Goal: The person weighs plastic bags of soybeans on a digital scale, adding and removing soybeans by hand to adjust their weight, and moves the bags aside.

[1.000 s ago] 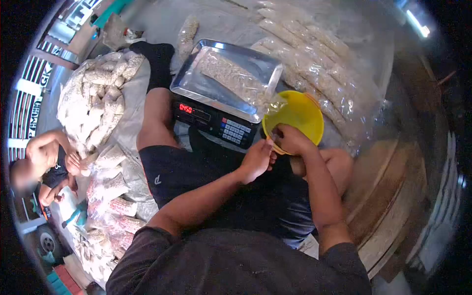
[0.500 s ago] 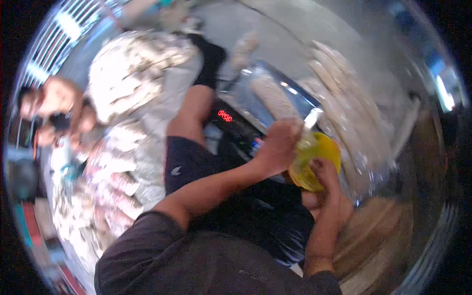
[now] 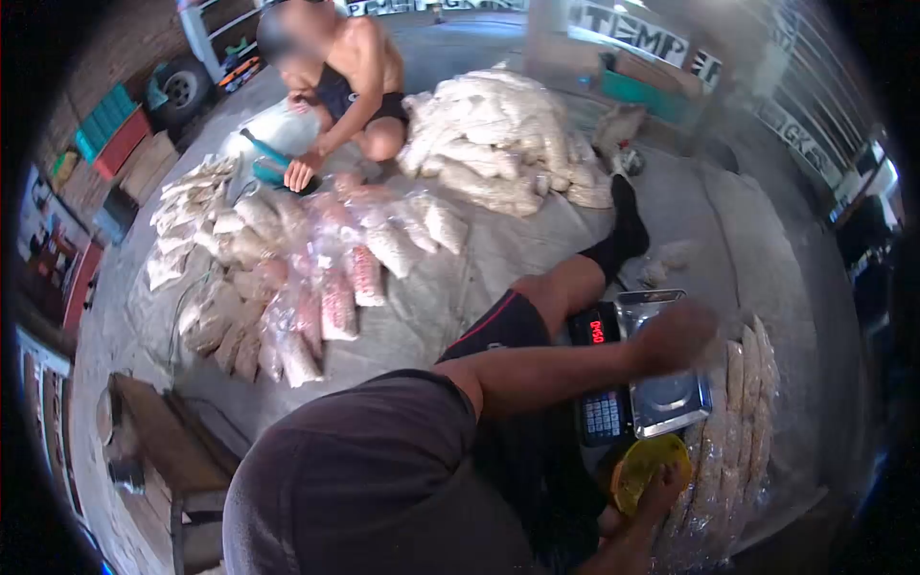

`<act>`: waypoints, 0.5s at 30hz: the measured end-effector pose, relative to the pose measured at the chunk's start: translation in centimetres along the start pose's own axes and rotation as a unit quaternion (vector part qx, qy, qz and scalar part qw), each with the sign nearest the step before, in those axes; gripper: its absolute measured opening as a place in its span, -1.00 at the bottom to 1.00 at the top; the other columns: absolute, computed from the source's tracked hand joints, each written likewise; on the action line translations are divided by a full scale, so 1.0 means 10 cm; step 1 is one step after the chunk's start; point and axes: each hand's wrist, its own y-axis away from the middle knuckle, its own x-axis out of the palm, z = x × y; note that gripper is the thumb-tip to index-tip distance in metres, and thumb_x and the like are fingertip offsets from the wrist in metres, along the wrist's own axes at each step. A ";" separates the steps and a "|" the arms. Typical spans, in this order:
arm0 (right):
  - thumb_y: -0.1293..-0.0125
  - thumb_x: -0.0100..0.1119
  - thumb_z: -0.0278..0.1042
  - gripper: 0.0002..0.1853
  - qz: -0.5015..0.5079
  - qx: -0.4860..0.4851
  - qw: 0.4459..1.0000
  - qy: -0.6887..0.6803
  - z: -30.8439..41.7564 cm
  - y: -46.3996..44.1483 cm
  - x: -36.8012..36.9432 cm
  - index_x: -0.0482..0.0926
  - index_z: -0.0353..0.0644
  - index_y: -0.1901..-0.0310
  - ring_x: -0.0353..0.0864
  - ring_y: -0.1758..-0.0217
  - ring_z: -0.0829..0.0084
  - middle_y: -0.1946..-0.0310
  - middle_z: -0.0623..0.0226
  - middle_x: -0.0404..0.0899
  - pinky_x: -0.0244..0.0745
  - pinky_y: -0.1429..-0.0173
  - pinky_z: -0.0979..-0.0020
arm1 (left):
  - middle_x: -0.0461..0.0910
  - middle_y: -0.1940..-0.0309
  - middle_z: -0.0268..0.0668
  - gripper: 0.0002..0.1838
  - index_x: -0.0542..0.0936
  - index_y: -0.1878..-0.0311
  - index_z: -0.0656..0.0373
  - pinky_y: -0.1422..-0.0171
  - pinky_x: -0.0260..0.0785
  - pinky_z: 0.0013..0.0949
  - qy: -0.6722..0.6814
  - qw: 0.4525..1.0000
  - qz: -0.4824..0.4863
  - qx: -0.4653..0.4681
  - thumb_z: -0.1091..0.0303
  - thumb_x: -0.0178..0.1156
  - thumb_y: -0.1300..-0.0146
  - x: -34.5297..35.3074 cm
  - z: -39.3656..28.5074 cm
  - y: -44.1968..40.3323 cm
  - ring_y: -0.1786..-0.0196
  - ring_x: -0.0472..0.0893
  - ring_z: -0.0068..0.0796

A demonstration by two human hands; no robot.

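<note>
My left hand [image 3: 676, 337] is over the metal tray [image 3: 666, 398] of a digital scale, its fingers smeared by motion. Whether it holds anything is not visible. The scale's black body [image 3: 602, 379] shows a red lit display and a keypad. My right hand [image 3: 661, 489] is at the right rim of a yellow plastic bowl [image 3: 628, 470], fingers curled over the edge into it. The bowl sits close to my lap, just below the scale. Long filled clear plastic bags [image 3: 733, 422] lie side by side to the right of the scale.
Another person [image 3: 359, 91] crouches at the back left, a hand near a teal object [image 3: 271, 172]. Heaped filled bags [image 3: 498, 134] lie beside them, with several more bags [image 3: 335, 297] spread on the sheet. A wooden bench [image 3: 158, 441] stands at lower left.
The view has swung left. My left hand has gone from above the bowl to over the scale tray. The filled bag seen on the tray is no longer visible there. My right hand stays at the bowl.
</note>
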 end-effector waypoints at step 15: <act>-0.50 0.14 -0.16 -0.62 -0.049 0.040 0.968 0.243 -0.26 0.04 -0.23 0.59 -0.32 -0.12 0.63 -0.07 0.07 -0.05 -0.02 0.63 0.54 -0.18 0.19 | 0.70 0.37 -0.24 -0.89 0.63 0.12 0.13 0.29 0.50 -0.34 -0.362 0.793 -0.369 -0.321 0.40 0.11 -0.51 -5.21 0.22 1.60 0.43 0.60 -0.50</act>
